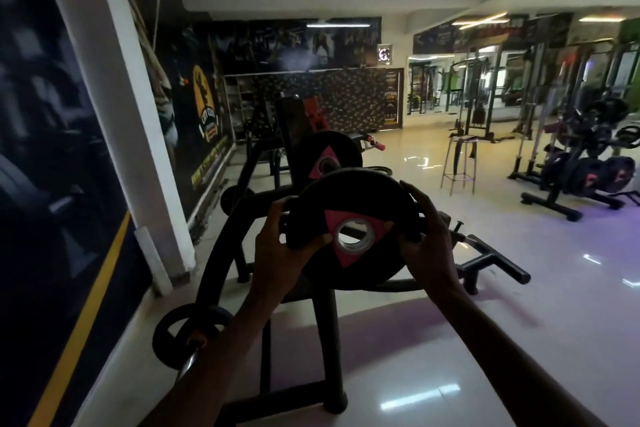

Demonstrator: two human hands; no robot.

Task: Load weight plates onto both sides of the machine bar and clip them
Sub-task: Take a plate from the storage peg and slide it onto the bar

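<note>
I hold a black weight plate (349, 204) with a pink triangle around its steel-lined centre hole, out in front of me at chest height. My left hand (280, 250) grips its left rim and my right hand (429, 243) grips its right rim. Behind it a second, similar black plate (325, 152) sits loaded on the far side of the black machine (242, 218). A smaller black plate (188, 333) hangs on a chrome peg low at the left of the machine frame. No clip is visible.
A white pillar (138, 114) and a dark poster wall close off the left. A metal stool (459, 163) stands mid-floor. A plate rack with several plates (588, 177) and cable machines (478, 97) line the right on the glossy tile floor.
</note>
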